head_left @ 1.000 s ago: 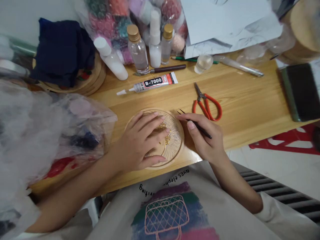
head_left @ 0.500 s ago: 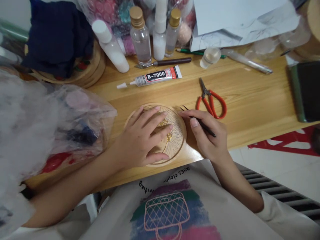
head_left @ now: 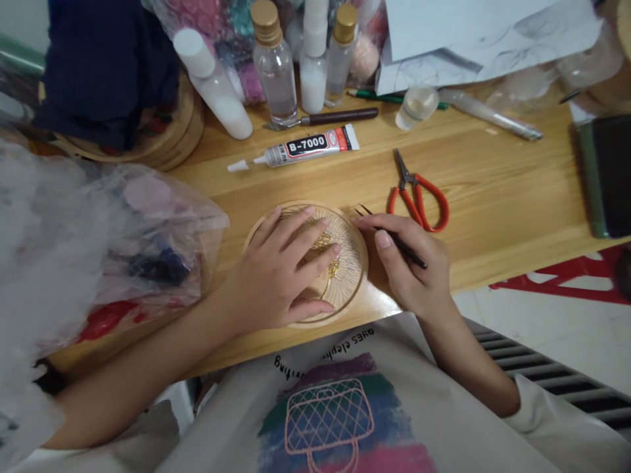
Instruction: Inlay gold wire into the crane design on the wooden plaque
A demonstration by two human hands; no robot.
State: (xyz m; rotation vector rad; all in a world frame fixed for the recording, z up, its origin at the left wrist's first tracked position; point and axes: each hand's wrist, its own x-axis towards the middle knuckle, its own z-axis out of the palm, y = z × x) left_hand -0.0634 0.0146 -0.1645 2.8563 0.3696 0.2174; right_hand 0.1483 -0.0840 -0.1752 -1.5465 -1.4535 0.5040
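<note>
A round wooden disc (head_left: pixel 351 272) with fine radiating lines and small gold pieces (head_left: pixel 329 255) on it lies near the front edge of the wooden table (head_left: pixel 493 190). My left hand (head_left: pixel 276 272) rests flat on the disc, fingers stretched out over the gold pieces. My right hand (head_left: pixel 411 266) sits just right of the disc, closed round black tweezers (head_left: pixel 394 240) whose tips point up-left past the disc's rim.
Red-handled snips (head_left: pixel 419 194) lie right of the disc. A B-7000 glue tube (head_left: pixel 300 148), a dark-handled tool (head_left: pixel 328 119), bottles (head_left: pixel 273 66) and a small clear jar (head_left: pixel 417 105) stand behind. Plastic bags (head_left: pixel 123 243) fill the left; papers (head_left: pixel 473 39) lie at the back right.
The view has shifted slightly down and right. Both hands keep their places on the disc and the tweezers.
</note>
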